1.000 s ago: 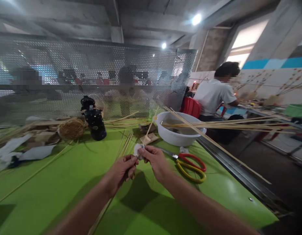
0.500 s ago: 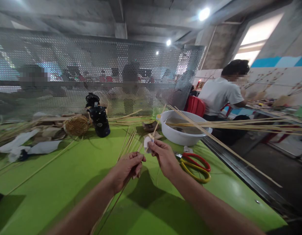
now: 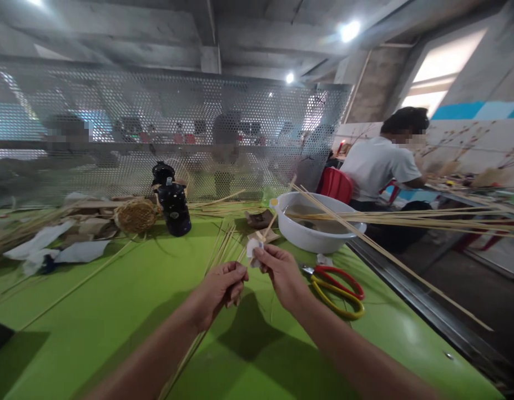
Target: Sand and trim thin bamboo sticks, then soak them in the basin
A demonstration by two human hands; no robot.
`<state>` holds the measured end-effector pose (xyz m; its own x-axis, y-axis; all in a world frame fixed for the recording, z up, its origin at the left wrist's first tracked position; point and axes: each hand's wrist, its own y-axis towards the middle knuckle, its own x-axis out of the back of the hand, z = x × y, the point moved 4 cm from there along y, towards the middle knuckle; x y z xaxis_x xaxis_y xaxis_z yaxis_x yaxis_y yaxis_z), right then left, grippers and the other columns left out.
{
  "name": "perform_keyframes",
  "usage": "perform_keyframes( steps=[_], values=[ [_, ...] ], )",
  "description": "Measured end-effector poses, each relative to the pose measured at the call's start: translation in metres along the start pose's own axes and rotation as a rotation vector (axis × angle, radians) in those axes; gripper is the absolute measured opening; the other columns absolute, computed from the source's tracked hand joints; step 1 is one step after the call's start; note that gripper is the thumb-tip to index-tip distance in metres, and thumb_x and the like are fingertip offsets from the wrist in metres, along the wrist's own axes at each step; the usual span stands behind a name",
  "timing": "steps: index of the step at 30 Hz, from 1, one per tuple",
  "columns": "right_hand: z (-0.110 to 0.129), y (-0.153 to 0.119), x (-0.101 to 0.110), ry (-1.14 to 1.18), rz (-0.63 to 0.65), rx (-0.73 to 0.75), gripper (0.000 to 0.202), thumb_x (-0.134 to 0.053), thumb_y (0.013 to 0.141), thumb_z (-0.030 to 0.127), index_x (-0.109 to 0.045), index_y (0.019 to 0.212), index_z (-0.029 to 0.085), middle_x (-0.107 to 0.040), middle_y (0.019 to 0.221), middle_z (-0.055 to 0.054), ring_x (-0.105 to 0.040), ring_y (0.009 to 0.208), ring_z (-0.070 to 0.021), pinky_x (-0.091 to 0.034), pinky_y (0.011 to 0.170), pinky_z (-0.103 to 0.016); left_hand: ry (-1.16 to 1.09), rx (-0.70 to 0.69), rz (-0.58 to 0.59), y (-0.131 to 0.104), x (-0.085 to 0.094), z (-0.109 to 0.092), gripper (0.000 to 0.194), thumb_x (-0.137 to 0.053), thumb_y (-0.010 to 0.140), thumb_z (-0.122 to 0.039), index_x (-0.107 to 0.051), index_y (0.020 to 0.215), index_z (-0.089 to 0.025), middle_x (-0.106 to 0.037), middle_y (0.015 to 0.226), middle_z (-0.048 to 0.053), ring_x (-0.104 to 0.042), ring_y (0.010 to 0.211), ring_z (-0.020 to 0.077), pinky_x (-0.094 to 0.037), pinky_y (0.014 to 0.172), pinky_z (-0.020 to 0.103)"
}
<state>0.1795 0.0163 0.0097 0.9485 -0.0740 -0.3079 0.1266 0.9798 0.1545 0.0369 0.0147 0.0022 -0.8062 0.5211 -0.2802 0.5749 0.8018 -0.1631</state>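
My right hand (image 3: 284,275) pinches a small folded white piece (image 3: 254,251), paper or cloth, between thumb and fingers. A thin pale strip (image 3: 270,226) rises from it toward the basin. Close by on the left, my left hand (image 3: 221,291) is closed with thumb against curled fingers; what it grips, if anything, is too small to make out. Several pale strips (image 3: 226,241) lie on the green table beyond and run under my left hand and forearm. Scissors (image 3: 338,289) with red and yellow handles lie right of my right hand.
A white basin (image 3: 319,239) of water stands behind the scissors, long strips across its rim. A dark bottle (image 3: 175,208) and a woven basket (image 3: 135,215) stand left, near crumpled paper (image 3: 80,251). A metal mesh screen closes the back. One person sits at right.
The view has shifted slightly, so the scene sits a little lower and to the right. Both hands keep nearly the same pose, the white piece still in my right hand.
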Motion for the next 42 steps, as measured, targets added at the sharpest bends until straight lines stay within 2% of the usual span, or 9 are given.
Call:
perform_keyframes(
  steps=[3, 8, 14, 20, 25, 27, 32, 38, 42],
  values=[
    [0.002, 0.001, 0.004, 0.024, -0.056, 0.034, 0.024, -0.075, 0.069, 0.040, -0.067, 0.068, 0.018, -0.053, 0.062, 0.002, -0.036, 0.056, -0.0107, -0.024, 0.055, -0.027, 0.029, -0.002, -0.004, -0.001, -0.001, 0.001, 0.028, -0.065, 0.081, -0.041, -0.056, 0.075, -0.015, -0.040, 0.045, -0.008, -0.029, 0.038, 0.0040, -0.025, 0.042, 0.019],
    [-0.005, -0.005, -0.007, -0.043, 0.051, -0.056, 0.026, -0.074, 0.070, 0.042, -0.066, 0.065, 0.017, -0.054, 0.058, 0.002, -0.037, 0.054, -0.0107, -0.025, 0.054, -0.027, 0.023, -0.012, -0.049, -0.001, 0.002, -0.001, 0.029, -0.067, 0.079, -0.041, -0.057, 0.077, -0.015, -0.041, 0.046, -0.008, -0.032, 0.039, 0.0038, -0.027, 0.042, 0.018],
    [0.004, 0.008, 0.017, 0.074, -0.143, 0.037, 0.025, -0.077, 0.066, 0.040, -0.068, 0.069, 0.017, -0.055, 0.061, 0.002, -0.034, 0.053, -0.0092, -0.023, 0.052, -0.026, 0.125, 0.000, 0.002, -0.002, -0.001, 0.002, 0.028, -0.062, 0.082, -0.042, -0.055, 0.074, -0.016, -0.042, 0.045, -0.008, -0.031, 0.038, 0.0043, -0.028, 0.040, 0.018],
    [-0.006, 0.000, 0.000, -0.066, 0.013, -0.056, 0.026, -0.075, 0.068, 0.040, -0.068, 0.064, 0.016, -0.055, 0.057, 0.002, -0.036, 0.052, -0.0094, -0.024, 0.052, -0.026, 0.312, -0.099, -0.071, 0.001, 0.005, 0.001, 0.030, -0.055, 0.085, -0.047, -0.050, 0.080, -0.018, -0.046, 0.047, -0.007, -0.036, 0.037, 0.0065, -0.032, 0.038, 0.018],
    [0.003, 0.008, 0.017, 0.032, -0.154, 0.015, 0.026, -0.079, 0.063, 0.040, -0.069, 0.069, 0.016, -0.057, 0.061, 0.002, -0.035, 0.054, -0.0090, -0.023, 0.052, -0.025, 0.462, -0.152, -0.074, -0.001, 0.001, 0.002, 0.029, -0.054, 0.086, -0.046, -0.049, 0.078, -0.019, -0.048, 0.048, -0.007, -0.040, 0.039, 0.0067, -0.035, 0.039, 0.017],
    [0.002, 0.008, 0.019, 0.047, -0.156, 0.015, 0.026, -0.079, 0.063, 0.040, -0.068, 0.069, 0.017, -0.056, 0.061, 0.002, -0.036, 0.053, -0.0091, -0.024, 0.051, -0.025, 0.457, -0.140, -0.059, -0.002, -0.002, 0.003, 0.029, -0.054, 0.086, -0.046, -0.050, 0.080, -0.018, -0.051, 0.049, -0.006, -0.042, 0.040, 0.0074, -0.038, 0.040, 0.018],
    [-0.008, -0.002, 0.000, -0.058, 0.008, -0.054, 0.025, -0.074, 0.069, 0.040, -0.065, 0.062, 0.017, -0.054, 0.056, 0.002, -0.037, 0.051, -0.0097, -0.025, 0.050, -0.026, 0.377, -0.143, -0.037, 0.000, -0.002, 0.002, 0.030, -0.054, 0.085, -0.048, -0.051, 0.084, -0.018, -0.051, 0.048, -0.006, -0.043, 0.039, 0.0081, -0.039, 0.039, 0.019],
    [0.007, 0.009, 0.018, -0.006, -0.150, 0.014, 0.029, -0.077, 0.064, 0.042, -0.063, 0.062, 0.017, -0.052, 0.056, 0.003, -0.034, 0.050, -0.0087, -0.022, 0.049, -0.025, 0.414, -0.132, -0.011, 0.002, -0.003, 0.005, 0.028, -0.056, 0.085, -0.044, -0.051, 0.078, -0.017, -0.052, 0.047, -0.005, -0.042, 0.037, 0.0078, -0.038, 0.039, 0.020],
    [0.003, 0.005, 0.014, -0.016, -0.113, 0.002, 0.029, -0.076, 0.066, 0.042, -0.064, 0.065, 0.016, -0.053, 0.056, 0.003, -0.035, 0.050, -0.0085, -0.023, 0.050, -0.025, 0.373, -0.111, -0.011, 0.000, -0.003, 0.002, 0.029, -0.054, 0.086, -0.045, -0.053, 0.083, -0.016, -0.055, 0.050, -0.003, -0.048, 0.042, 0.0095, -0.042, 0.045, 0.022]
  ],
)
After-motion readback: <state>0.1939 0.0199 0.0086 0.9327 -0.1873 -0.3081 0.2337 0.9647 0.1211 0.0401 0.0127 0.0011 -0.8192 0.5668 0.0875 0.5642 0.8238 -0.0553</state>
